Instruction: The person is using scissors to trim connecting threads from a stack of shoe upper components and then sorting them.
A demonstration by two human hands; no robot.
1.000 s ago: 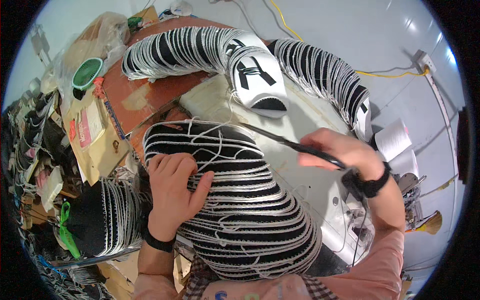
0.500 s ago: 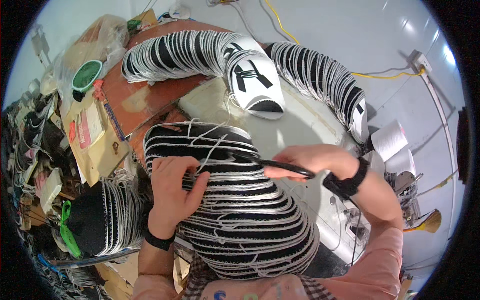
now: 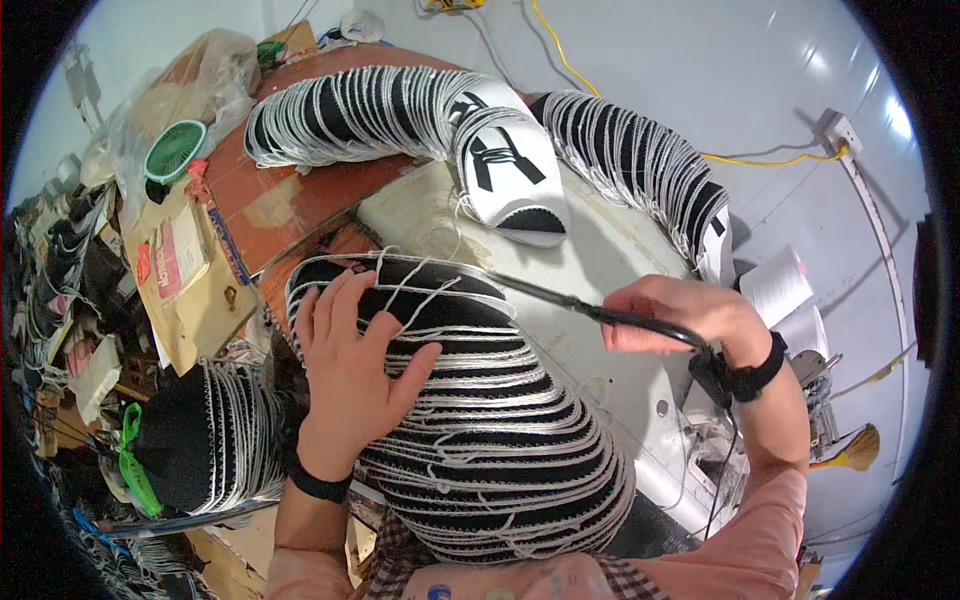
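Note:
A long fanned stack of black sole-shaped pieces [image 3: 520, 455] with white corded edges lies in front of me, running down to my lap. My left hand [image 3: 355, 375] rests on the left side of its far part, fingers spread and thumb apart. Loose white cord ends [image 3: 425, 302] trail over the top pieces beside those fingers. To the right, my right hand [image 3: 665, 308] is closed round the black handles of a pair of scissors [image 3: 560, 299]. Their blades point left over the far edge of the stack, close to the top pieces; whether they are parted is unclear.
Two more curved stacks [image 3: 350, 115] [image 3: 630, 150] lie at the back, white sole faces at their ends. White thread cones [image 3: 775, 282] stand at right. A green basket [image 3: 175, 150], cardboard [image 3: 200, 315] and another black stack [image 3: 235, 435] are at left.
My right hand has drawn back to the right with the scissors, their blades away from the cords. My left hand's fingers have spread and reached farther over the stack.

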